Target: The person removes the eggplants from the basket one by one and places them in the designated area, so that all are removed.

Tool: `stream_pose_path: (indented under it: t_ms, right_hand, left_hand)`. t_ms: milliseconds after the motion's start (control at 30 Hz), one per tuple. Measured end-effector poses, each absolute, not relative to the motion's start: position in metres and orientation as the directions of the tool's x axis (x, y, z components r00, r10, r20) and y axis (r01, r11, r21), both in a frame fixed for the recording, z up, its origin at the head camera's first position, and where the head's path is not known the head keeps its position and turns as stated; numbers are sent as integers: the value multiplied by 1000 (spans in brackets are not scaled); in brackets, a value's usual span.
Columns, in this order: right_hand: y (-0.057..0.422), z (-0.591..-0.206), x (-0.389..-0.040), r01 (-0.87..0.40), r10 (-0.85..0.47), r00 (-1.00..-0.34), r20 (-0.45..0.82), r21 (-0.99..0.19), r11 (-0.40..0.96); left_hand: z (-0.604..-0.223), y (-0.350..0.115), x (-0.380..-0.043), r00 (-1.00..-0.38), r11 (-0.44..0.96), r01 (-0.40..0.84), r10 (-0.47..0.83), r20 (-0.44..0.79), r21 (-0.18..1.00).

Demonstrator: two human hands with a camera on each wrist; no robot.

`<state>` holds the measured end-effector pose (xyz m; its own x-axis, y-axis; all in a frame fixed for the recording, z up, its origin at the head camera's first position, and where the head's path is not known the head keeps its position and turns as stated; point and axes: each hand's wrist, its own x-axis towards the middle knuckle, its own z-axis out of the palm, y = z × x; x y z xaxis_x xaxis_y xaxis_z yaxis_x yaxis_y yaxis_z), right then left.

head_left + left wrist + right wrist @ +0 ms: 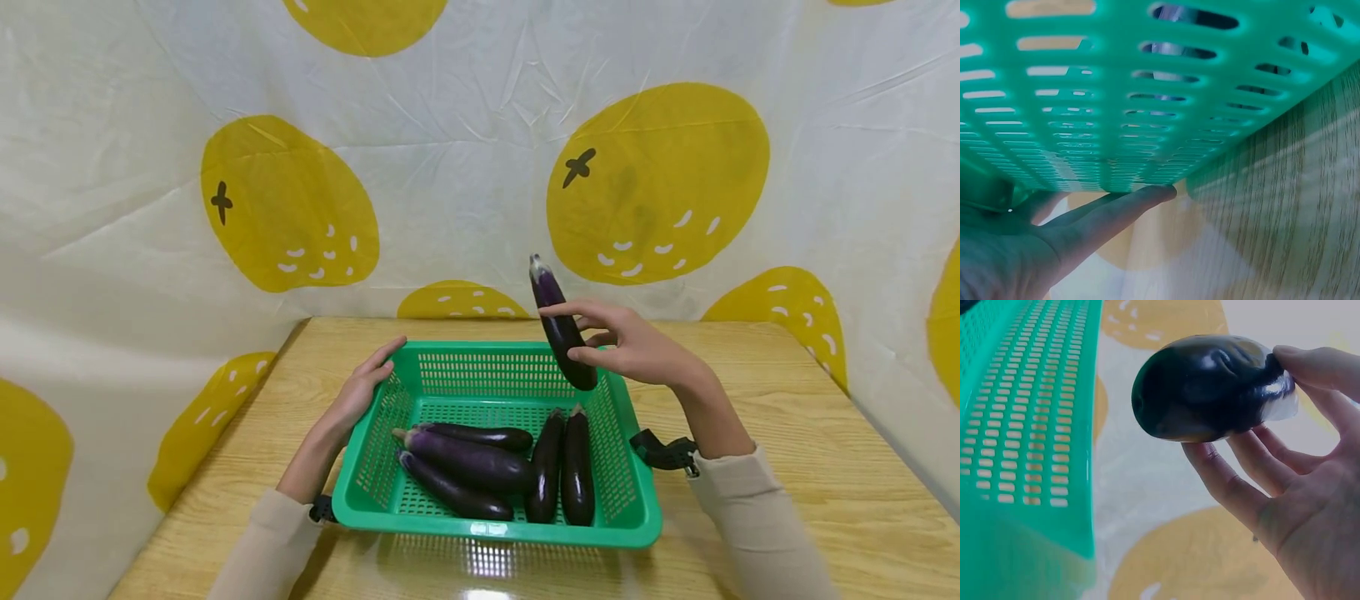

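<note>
My right hand [626, 342] holds a dark purple eggplant [551, 292] above the right back part of a green plastic basket [495, 528]. The eggplant tilts, its stem end up and its rounded end [1179, 394] down, between thumb and fingers. At the basket's back left corner, my left hand [360, 396] rests against the rim. Its straight fingers lie along the outside of the slotted wall [1104, 125] in the left wrist view. Several more eggplants lie in the basket: a thick one [472, 462] among those at the left, and a slim pair [576, 471] side by side at the right.
The basket stands on a wood-grain table [765, 400]. A white cloth with yellow fruit prints [465, 192] hangs behind the table and along its sides. Dark straps [666, 452] circle both wrists, close to the basket's sides.
</note>
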<state>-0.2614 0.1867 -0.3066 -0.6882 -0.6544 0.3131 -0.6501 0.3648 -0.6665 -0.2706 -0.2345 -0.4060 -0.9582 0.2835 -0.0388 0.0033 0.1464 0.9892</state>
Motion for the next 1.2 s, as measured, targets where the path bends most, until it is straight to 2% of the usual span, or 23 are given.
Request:
stream_pose_path:
  t_ms: [333,1000,1200]
  right_hand:
    - [221,-312,-251,-593,-538,-778,325,-663,457]
    - [239,-319,-253,-571,-503,-793,344,-710,413]
    - [245,-318,-253,-570,-493,-795,353,-711,411]
  left_hand:
    - [-406,-234,-271,-955,149,9,293,-35,989]
    - [-409,-236,-268,-946,155,-5,318,-54,988]
    - [-410,-238,-268,-945,129,-50,315,-89,990]
